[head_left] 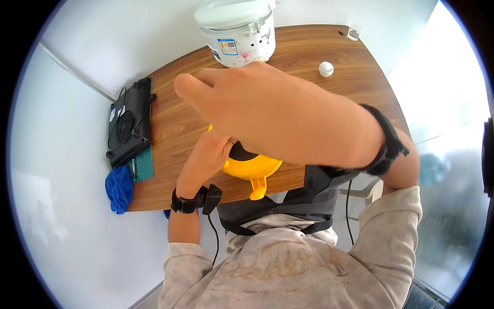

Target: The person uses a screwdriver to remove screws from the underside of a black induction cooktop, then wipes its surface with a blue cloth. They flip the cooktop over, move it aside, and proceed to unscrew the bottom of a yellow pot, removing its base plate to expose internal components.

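A round yellow piece (252, 167) with a dark middle (241, 152) and a tab-like yellow handle (258, 188) sits near the front edge of the wooden table. My left hand (206, 150) reaches over its left side, fingers curled in at the dark middle. My right forearm covers the fingertips and much of the yellow piece. Raised above it, nearer the camera, my right hand (221, 90) is closed with its fingers bent down. Whatever either hand grips is hidden.
At the back of the table (303, 49) stands a white rice cooker (239, 36). A small white round object (325, 69) and a clear cup (353, 33) lie to the right. On the left are a black flat appliance (128, 123), a green mat (144, 164) and blue cloth (119, 189).
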`<state>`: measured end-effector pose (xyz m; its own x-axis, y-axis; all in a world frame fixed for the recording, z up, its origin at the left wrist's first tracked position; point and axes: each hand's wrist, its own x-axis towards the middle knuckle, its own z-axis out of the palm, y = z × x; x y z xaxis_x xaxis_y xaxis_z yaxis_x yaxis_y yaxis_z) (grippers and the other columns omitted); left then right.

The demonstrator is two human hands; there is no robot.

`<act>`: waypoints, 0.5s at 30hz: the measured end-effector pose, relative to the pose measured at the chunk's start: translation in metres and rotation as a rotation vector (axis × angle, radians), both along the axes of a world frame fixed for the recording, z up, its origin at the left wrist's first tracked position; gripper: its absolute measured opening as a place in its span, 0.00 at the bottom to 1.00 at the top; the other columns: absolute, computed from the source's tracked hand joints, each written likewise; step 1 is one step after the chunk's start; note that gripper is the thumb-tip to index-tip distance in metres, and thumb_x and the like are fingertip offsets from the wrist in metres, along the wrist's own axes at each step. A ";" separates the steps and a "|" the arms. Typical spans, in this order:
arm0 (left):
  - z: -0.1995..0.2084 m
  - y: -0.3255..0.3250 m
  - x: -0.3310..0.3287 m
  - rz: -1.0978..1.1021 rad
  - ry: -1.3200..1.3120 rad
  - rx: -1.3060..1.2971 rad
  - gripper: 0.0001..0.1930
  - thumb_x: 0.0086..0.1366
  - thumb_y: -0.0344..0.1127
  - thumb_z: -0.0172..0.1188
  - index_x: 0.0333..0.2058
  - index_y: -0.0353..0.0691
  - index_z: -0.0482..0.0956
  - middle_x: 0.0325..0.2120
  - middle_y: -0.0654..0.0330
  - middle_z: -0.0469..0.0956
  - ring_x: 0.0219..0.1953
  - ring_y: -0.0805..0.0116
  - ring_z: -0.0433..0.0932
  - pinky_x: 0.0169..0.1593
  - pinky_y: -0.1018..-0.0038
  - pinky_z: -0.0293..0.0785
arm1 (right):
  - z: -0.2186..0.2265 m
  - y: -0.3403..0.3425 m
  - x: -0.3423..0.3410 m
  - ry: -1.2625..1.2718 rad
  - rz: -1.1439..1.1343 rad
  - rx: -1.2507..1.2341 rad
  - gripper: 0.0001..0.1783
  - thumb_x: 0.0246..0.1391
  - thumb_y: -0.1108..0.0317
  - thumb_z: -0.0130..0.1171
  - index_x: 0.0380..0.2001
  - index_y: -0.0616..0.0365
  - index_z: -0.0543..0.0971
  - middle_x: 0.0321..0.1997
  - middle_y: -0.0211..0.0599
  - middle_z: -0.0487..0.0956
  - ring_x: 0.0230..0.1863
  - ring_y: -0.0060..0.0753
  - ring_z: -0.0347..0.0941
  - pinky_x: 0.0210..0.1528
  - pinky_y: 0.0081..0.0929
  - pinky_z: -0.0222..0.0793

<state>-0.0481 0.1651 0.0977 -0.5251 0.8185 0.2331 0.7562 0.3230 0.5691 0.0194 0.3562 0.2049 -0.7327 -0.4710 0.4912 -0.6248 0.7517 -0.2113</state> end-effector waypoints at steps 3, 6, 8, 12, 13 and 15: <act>-0.002 0.004 0.000 0.046 -0.089 0.034 0.06 0.67 0.26 0.52 0.40 0.32 0.76 0.37 0.44 0.78 0.42 0.39 0.74 0.46 0.55 0.71 | 0.018 -0.003 0.002 -0.128 -0.033 0.019 0.31 0.42 0.50 0.71 0.32 0.70 0.71 0.31 0.51 0.75 0.36 0.53 0.77 0.37 0.38 0.75; -0.008 0.000 -0.003 0.023 -0.018 0.044 0.07 0.68 0.27 0.52 0.41 0.33 0.77 0.36 0.45 0.78 0.42 0.40 0.75 0.45 0.57 0.72 | 0.031 -0.015 0.012 -0.131 -0.081 0.067 0.15 0.53 0.68 0.62 0.36 0.63 0.68 0.33 0.48 0.75 0.39 0.53 0.76 0.39 0.39 0.72; -0.021 -0.005 -0.007 0.032 0.132 0.006 0.07 0.69 0.28 0.53 0.41 0.33 0.77 0.36 0.45 0.79 0.41 0.41 0.76 0.45 0.59 0.73 | 0.012 -0.001 -0.011 -0.174 0.061 -0.033 0.15 0.56 0.63 0.61 0.36 0.62 0.69 0.34 0.49 0.75 0.40 0.53 0.76 0.40 0.41 0.71; -0.024 -0.006 -0.009 -0.005 0.186 0.002 0.07 0.68 0.29 0.54 0.41 0.33 0.77 0.38 0.46 0.79 0.42 0.42 0.76 0.45 0.61 0.73 | 0.002 -0.002 -0.009 -0.092 -0.113 -0.036 0.31 0.44 0.48 0.72 0.30 0.69 0.74 0.26 0.48 0.79 0.30 0.51 0.79 0.32 0.35 0.76; -0.020 -0.004 -0.008 -0.009 0.136 0.010 0.07 0.68 0.29 0.54 0.41 0.33 0.78 0.38 0.46 0.79 0.42 0.42 0.76 0.46 0.61 0.74 | 0.003 -0.002 -0.007 -0.076 -0.195 0.001 0.28 0.46 0.51 0.71 0.30 0.69 0.75 0.24 0.46 0.78 0.28 0.50 0.79 0.31 0.35 0.76; -0.003 0.005 -0.003 0.018 -0.087 0.034 0.07 0.67 0.28 0.55 0.41 0.32 0.78 0.39 0.46 0.80 0.42 0.42 0.76 0.45 0.61 0.74 | 0.002 -0.001 -0.007 0.018 -0.257 0.103 0.23 0.47 0.56 0.70 0.30 0.69 0.75 0.20 0.42 0.78 0.24 0.48 0.79 0.27 0.35 0.75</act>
<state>-0.0515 0.1703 0.0949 -0.5588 0.8014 0.2133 0.6976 0.3150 0.6436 0.0124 0.3553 0.2073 -0.8262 -0.3184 0.4647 -0.4134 0.9031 -0.1162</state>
